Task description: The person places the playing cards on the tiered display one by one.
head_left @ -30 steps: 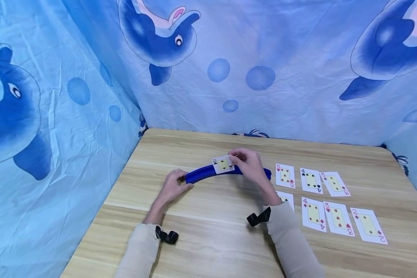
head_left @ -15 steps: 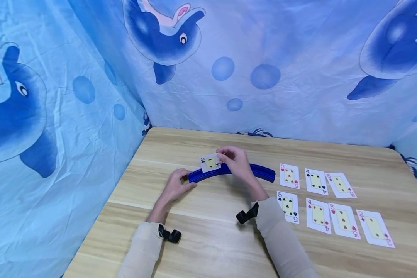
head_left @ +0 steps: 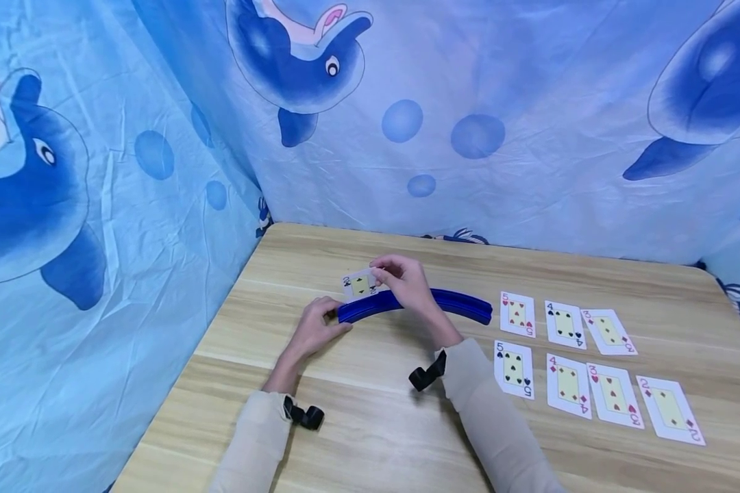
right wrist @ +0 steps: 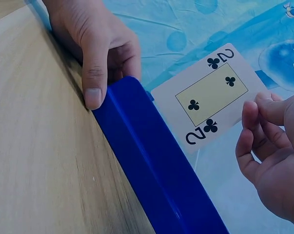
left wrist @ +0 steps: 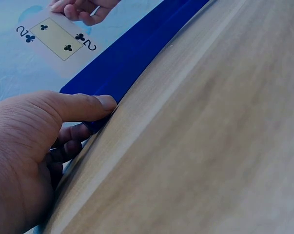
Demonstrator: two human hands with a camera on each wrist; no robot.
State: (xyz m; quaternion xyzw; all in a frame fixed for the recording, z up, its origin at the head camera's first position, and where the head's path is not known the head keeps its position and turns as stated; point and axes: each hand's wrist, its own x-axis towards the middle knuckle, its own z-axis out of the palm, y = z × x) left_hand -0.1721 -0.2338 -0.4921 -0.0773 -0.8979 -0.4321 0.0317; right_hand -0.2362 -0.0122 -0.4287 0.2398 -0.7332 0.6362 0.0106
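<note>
A curved blue card holder (head_left: 462, 305) lies on the wooden table. My left hand (head_left: 311, 330) grips its left end; in the left wrist view the thumb (left wrist: 100, 103) lies along the near side and the other fingers are partly hidden behind. My right hand (head_left: 409, 284) pinches a two of clubs (head_left: 359, 285) by its right edge, between thumb and fingertips. Held face toward me, the card (right wrist: 212, 95) is just behind the holder's left part, and its lower edge overlaps the holder in the head view.
To the right lie two rows of face-up cards. The far row has a five of hearts (head_left: 517, 314), four of spades (head_left: 565, 324) and three of diamonds (head_left: 610, 332); the near row includes a five of spades (head_left: 514, 370) and two of diamonds (head_left: 670, 409). A blue dolphin curtain (head_left: 518, 212) hangs behind.
My right hand has carried the two of clubs leftward along the holder, from its middle to near the left end. My left hand keeps its grip. The head view has shifted slightly.
</note>
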